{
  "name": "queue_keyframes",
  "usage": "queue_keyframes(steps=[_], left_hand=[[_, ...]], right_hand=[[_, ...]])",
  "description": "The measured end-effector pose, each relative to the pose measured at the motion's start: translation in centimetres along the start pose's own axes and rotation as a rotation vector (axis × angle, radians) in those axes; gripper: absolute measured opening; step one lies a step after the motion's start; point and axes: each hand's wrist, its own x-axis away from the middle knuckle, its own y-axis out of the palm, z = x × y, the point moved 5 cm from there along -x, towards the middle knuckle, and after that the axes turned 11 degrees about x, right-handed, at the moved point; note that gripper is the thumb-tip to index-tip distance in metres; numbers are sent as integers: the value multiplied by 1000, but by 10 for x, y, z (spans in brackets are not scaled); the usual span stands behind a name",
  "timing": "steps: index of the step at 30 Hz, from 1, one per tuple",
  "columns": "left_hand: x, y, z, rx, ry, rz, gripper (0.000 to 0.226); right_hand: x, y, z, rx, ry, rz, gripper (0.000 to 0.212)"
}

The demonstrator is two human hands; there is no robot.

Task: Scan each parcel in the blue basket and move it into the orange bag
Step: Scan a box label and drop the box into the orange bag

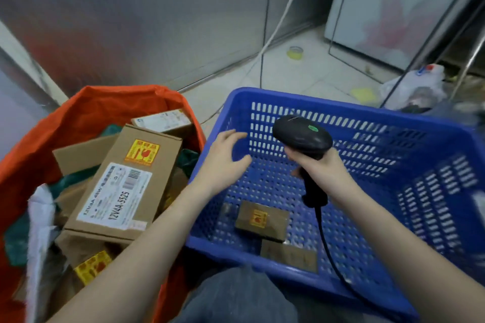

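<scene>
Overhead, left hand [225,157] spread empty above blue basket [367,102], right hand [319,165] gripping scanner [301,136] upright

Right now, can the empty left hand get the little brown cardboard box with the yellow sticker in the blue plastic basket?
Probably yes: the left hand hovers open inside the basket, and nothing covers the box below.

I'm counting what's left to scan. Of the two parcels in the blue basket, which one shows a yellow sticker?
The farther parcel, under the scanner: its top bears a yellow and red sticker. The nearer parcel, by the basket's front wall, shows plain brown card.
</scene>
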Motion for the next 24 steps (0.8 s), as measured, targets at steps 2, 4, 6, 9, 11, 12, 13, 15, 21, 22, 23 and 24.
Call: queue_keyframes(steps=[2,4,6,9,11,12,13,15,21,22,23,24], left_hand=[[-13,28,-12,-63,-53,-81,50],[-24,53,-28,-124,-104,-170,52],[-34,74,-50,-201,-168,-265,55],[-46,101,-87,-343,-277,-415,61],[-51,117,-109,-405,-373,-504,64],[-53,124,-118,-423,-417,-542,65],[-54,132,-127,-433,-458,-574,66],[-58,144,-143,-455,-538,-629,68],[-63,165,-178,-500,-757,-738,81],[-63,167,-182,-491,-778,-740,81],[-64,169,-186,-478,-796,-728,82],[-65,170,-187,-471,-807,-714,81]], right_hand=[[-8,-10,22,26,10,-2,25],[-16,-15,46,90,12,-31,29],[-23,-16,72,140,32,-69,31],[-35,-14,113,192,122,-128,28],[-43,-11,139,236,185,-168,20],[-46,-9,150,241,220,-188,18],[-50,-7,163,240,259,-211,17],[-56,-2,186,247,341,-260,17],[-69,26,227,213,492,-381,7],[-71,31,230,206,495,-389,8],[-73,37,232,197,497,-391,13],[-75,42,233,191,495,-395,14]])
